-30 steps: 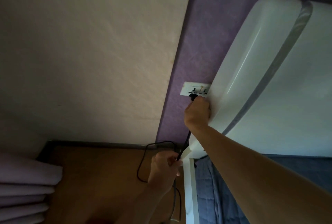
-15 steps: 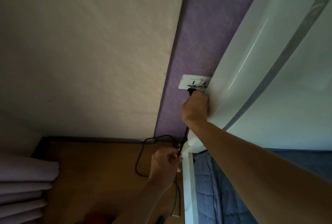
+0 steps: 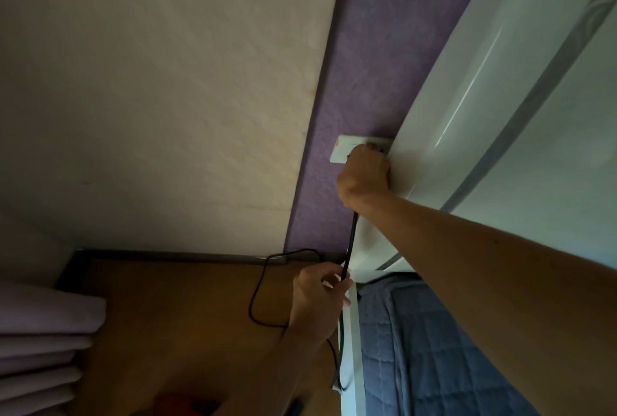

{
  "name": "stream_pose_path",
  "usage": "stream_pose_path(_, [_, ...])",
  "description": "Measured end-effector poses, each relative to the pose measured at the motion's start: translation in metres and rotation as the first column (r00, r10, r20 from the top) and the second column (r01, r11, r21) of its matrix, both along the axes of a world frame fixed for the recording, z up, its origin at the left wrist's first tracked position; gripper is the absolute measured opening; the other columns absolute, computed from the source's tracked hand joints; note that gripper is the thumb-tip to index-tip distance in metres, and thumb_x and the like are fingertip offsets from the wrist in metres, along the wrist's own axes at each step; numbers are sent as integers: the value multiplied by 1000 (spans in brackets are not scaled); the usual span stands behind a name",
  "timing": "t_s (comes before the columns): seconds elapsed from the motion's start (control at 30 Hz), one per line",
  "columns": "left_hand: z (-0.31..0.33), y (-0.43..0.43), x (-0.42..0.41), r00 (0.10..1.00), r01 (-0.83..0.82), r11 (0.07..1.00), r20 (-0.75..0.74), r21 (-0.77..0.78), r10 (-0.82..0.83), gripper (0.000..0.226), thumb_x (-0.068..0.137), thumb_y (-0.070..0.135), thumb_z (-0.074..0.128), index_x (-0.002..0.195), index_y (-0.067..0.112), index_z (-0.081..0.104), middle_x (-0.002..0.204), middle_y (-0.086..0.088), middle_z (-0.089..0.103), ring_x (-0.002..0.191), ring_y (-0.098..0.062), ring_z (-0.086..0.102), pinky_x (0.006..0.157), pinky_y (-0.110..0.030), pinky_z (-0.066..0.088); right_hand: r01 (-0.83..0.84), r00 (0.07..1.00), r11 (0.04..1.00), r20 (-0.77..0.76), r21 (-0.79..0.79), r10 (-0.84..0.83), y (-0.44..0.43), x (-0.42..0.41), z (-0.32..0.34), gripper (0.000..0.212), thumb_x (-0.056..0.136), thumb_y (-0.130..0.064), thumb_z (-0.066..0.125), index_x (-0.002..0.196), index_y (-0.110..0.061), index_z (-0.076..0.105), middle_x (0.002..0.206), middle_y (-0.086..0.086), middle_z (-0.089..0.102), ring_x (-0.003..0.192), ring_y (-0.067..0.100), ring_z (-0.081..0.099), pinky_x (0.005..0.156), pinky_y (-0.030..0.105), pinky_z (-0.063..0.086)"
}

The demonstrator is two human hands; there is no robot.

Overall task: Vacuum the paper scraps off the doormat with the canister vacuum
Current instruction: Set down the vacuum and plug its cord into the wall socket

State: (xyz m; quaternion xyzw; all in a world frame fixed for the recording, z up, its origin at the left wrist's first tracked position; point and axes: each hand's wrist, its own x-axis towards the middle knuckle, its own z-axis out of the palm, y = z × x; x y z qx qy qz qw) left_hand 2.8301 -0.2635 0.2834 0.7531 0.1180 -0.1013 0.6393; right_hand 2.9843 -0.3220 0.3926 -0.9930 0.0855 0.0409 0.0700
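A white wall socket [image 3: 341,151] sits on the purple wall strip, partly covered by my right hand [image 3: 364,178], which is closed around the vacuum's plug pressed against it; the plug itself is hidden. The black power cord [image 3: 350,242] runs straight down from that fist to my left hand [image 3: 317,298], which pinches it near the bed corner. A blurred red shape [image 3: 197,405] at the bottom edge may be the vacuum. Neither the doormat nor the paper scraps are in view.
A white glossy headboard [image 3: 474,108] and a bed with a blue quilted cover [image 3: 434,349] fill the right side. A thin black cable [image 3: 257,288] loops on the wooden floor. Folded lilac curtain fabric [image 3: 40,342] hangs at the lower left.
My right hand has pushed further up onto the socket, now covering the plug and most of the plate. The view has tilted down slightly. The left hand keeps its hold on the cord.
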Motion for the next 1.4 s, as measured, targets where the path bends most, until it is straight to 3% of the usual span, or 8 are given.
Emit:
stream_pose_path(0.2, [7,13,-1,998,42,989,30,138,-46,9,83,11,74,75,8,71,67,-5,69,59,-12,65,56,-17,50,-88,996,993,-14,-78,87,-1,-3,4,27,96,-5,48,121,-1,55,127,17,59,119,30,57,94,35,46])
stream_pose_path(0.33, [34,29,0,988,146,958,19,246,-156,9,84,19,74,87,10,72,83,-2,73,77,-12,68,74,-23,57,-220,970,962,-136,-159,200,-2,-7,18,29,98,-6,44,126,-1,51,131,16,56,123,29,54,96,35,45])
stream_pose_path(0.43, [69,52,13,979,177,936,45,306,-199,23,86,27,73,103,14,68,97,-1,72,86,-8,67,78,-21,56,-311,944,933,-176,-184,280,1,-7,46,28,97,-14,52,123,-4,56,124,14,61,118,29,58,90,37,50])
stream_pose_path(0.53, [116,84,30,985,158,903,-2,399,-172,50,81,40,75,122,17,59,113,-1,63,98,-11,61,81,-24,54,-417,899,898,-207,-142,385,9,-8,92,43,97,-29,56,132,-7,49,131,15,56,123,32,54,95,40,47])
stream_pose_path(0.63, [174,121,42,987,162,869,-80,468,-141,77,79,49,75,141,23,39,135,-3,47,123,-18,48,103,-31,45,-491,858,867,-225,-90,462,17,-9,147,57,96,-39,55,141,-9,39,140,15,49,127,34,49,100,42,43])
stream_pose_path(0.73, [234,158,51,981,193,791,-119,581,-152,90,81,55,70,150,21,25,148,-6,36,136,-22,38,108,-32,37,-530,838,847,-182,-49,514,23,-10,205,59,93,-46,57,139,-12,42,138,13,50,126,33,49,100,43,46])
stream_pose_path(1.07, [430,256,35,997,75,561,-51,824,-59,101,79,66,64,152,14,17,148,-17,34,136,-32,40,109,-41,40,-527,848,816,-81,-237,524,39,-52,385,62,93,-55,50,138,-13,40,142,12,43,128,33,46,100,43,44])
stream_pose_path(1.4, [571,341,-46,996,-7,417,44,909,-80,106,74,68,68,150,12,22,148,-19,35,135,-36,41,109,-47,40,-564,808,782,19,-264,589,98,-143,478,75,92,-61,47,149,-19,26,143,9,39,129,31,42,95,44,44])
